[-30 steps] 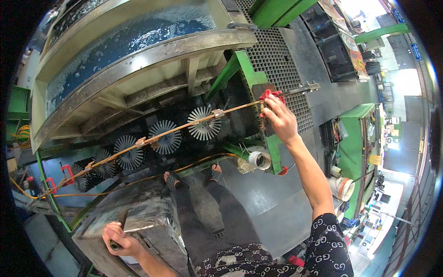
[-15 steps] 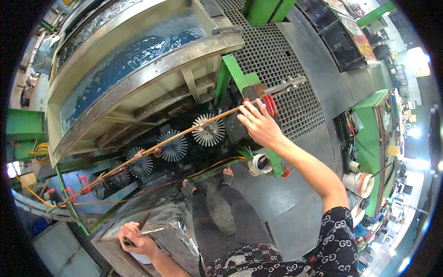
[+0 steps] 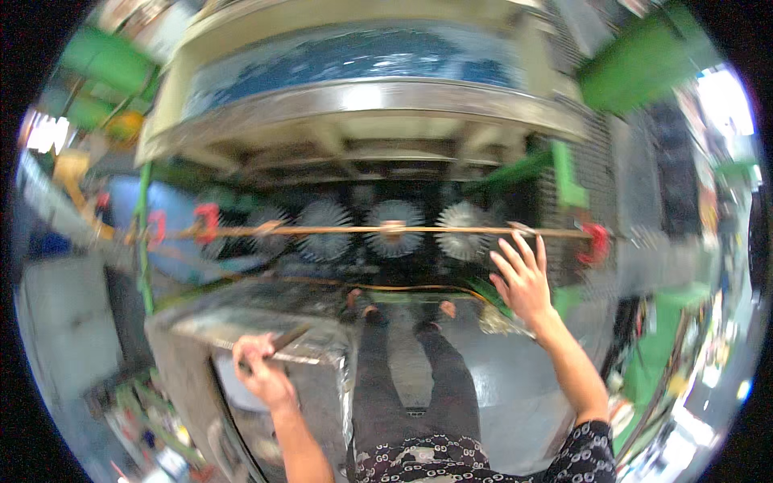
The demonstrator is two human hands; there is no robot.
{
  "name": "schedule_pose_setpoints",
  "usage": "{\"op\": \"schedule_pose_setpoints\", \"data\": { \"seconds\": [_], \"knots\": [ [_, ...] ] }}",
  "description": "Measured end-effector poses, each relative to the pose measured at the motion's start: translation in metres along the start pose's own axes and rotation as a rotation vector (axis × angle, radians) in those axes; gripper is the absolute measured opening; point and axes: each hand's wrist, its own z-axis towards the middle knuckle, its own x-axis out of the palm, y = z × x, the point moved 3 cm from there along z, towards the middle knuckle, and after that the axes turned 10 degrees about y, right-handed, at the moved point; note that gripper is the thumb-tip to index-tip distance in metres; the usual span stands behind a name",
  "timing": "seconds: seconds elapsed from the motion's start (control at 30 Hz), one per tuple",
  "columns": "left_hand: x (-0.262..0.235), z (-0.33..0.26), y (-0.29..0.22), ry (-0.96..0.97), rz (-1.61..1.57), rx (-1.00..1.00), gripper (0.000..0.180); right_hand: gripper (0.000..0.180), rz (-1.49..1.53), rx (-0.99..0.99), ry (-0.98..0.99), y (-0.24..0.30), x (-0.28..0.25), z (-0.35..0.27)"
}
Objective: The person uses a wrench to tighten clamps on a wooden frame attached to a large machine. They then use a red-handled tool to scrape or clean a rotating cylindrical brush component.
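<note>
My left hand (image 3: 264, 370) is closed around a dark brown stick-like tool (image 3: 291, 336); its exact kind is blurred. It is above the foil-edged box at lower left. My right hand (image 3: 523, 282) has its fingers spread, with the fingertips at or just below a long copper-coloured rod (image 3: 338, 231); whether they touch it I cannot tell. Several round finned metal discs line up along the rod, among them a bright one (image 3: 462, 231) near my right hand and a darker one (image 3: 324, 231) farther left. A red clamp (image 3: 594, 245) sits at the rod's right end, another red clamp (image 3: 207, 222) toward its left.
Beyond the rod stands a large tank with a metal rim (image 3: 362, 98) and blue, rippling liquid (image 3: 354, 60). A grey box (image 3: 189, 342) with a foil-covered edge is at lower left. Green frame posts (image 3: 568, 177) and a green cabinet (image 3: 652, 338) stand on the right.
My view has swung, so the rod now looks level. My right hand has come away from the red clamp at the rod's right end, leftward along the rod. My left hand still grips the tool.
</note>
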Motion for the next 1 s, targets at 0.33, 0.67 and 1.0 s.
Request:
{"op": "schedule_pose_setpoints", "data": {
  "seconds": [0.33,0.67,1.0],
  "knots": [
    [-0.129,0.225,-0.004,-0.179,-0.491,0.279,0.041,0.051,0.473,-0.224,-0.108,0.278,0.024,0.25],
    [-0.127,0.424,0.063,-0.173,-0.591,0.225,0.041,0.053,0.476,-0.29,0.014,0.349,0.045,0.328],
    [-0.114,0.461,0.061,-0.06,-0.422,0.087,0.037,0.056,0.979,-0.063,0.429,0.4,0.119,0.457]
  ]
}}
